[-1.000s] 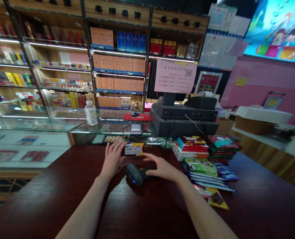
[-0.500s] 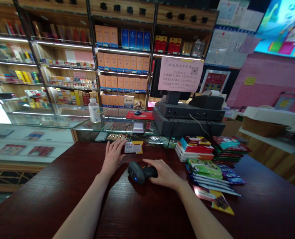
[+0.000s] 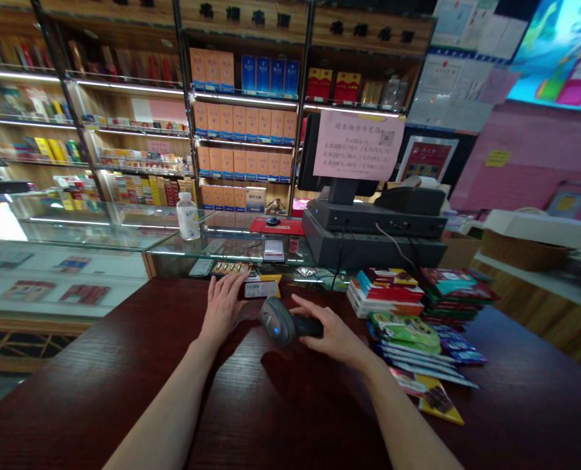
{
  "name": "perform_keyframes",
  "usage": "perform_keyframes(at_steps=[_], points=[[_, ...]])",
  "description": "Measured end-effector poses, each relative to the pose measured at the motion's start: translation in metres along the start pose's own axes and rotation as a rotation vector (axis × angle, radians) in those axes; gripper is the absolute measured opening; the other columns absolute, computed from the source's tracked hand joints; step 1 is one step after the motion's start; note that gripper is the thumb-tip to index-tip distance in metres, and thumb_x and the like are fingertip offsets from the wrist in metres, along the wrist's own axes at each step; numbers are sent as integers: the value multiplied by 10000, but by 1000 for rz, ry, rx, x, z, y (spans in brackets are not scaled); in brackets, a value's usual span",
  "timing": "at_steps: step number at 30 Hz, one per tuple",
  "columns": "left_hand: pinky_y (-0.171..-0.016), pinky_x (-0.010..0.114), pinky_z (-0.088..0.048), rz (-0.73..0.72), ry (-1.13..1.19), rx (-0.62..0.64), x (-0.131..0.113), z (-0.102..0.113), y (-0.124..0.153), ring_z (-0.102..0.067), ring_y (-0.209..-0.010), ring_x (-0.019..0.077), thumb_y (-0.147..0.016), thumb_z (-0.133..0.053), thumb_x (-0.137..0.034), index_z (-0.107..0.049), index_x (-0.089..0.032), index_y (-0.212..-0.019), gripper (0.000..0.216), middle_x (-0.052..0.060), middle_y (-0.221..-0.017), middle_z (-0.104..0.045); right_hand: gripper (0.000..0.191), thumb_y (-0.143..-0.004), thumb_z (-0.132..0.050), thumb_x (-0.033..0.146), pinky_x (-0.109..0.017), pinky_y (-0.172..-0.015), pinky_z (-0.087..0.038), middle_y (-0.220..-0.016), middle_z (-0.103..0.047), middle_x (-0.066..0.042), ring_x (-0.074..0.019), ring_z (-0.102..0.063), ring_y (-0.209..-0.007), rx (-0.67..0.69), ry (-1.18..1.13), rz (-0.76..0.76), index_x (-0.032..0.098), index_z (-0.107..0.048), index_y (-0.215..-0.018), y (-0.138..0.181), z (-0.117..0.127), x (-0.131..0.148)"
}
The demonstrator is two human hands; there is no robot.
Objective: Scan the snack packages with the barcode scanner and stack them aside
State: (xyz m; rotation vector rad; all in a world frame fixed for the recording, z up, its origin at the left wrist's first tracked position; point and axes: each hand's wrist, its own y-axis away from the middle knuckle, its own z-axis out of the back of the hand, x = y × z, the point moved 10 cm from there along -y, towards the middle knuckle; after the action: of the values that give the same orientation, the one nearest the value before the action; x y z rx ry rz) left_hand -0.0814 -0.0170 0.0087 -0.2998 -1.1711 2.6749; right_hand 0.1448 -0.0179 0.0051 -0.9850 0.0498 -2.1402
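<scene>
Right hand [image 3: 337, 334]: fingers wrapped around the handle of a dark scanner [image 3: 278, 321], held by the grip so its head stays unobstructed; shadow below suggests it is clear of the bench [image 3: 241, 405]. Left hand [image 3: 222, 307]: fingers extended, tips at the left end of a yellow packet [image 3: 262, 286]; pinch or mere contact, cannot tell. Packet sits near the bench's far edge, pale labelled face toward the wearer; holding only the end leaves that label uncovered. Toward the right edge: stacked boxes [image 3: 386, 294], green packet [image 3: 403, 331] and chocolate packet [image 3: 440, 398], apparently grouped there to leave the middle as working room.
</scene>
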Motion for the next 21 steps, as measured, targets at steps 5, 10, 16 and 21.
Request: perform_keyframes(at_steps=[5,10,16,21], points=[[-1213,548,-177,15,4,-10,3,-1,1,-445,-1348,273,-850,-615,-181,-390,-270,-1466,662,100,-1436,-526,825,-786,-687,230,-461,-1055,-341,-1315,-653,-53,-270,-599,-1207,-17,-30,8,343,-333,-1522,0,1,-2],[-1207,556,-185,19,10,-5,4,-2,0,-452,-1347,279,-863,-610,-208,-409,-263,-1458,631,113,-1428,-535,830,-777,-694,224,-465,-1063,-333,-1302,-657,-52,-264,-605,-1191,-25,-45,-6,338,-341,-1520,0,3,-3],[-1199,565,-202,24,14,18,4,-5,0,-458,-1345,292,-886,-614,-299,-427,-235,-1444,592,132,-1419,-539,827,-777,-699,227,-465,-1073,-331,-1293,-661,-45,-256,-604,-1192,-24,-55,-6,346,-347,-1516,0,3,-3],[-1206,551,-198,23,7,-9,4,-3,0,-462,-1346,274,-867,-612,-217,-402,-270,-1459,631,114,-1430,-532,882,-757,-718,249,-481,-1096,-312,-1321,-652,-49,-267,-582,-1237,21,-60,-19,350,-310,-1532,1,-2,-5]])
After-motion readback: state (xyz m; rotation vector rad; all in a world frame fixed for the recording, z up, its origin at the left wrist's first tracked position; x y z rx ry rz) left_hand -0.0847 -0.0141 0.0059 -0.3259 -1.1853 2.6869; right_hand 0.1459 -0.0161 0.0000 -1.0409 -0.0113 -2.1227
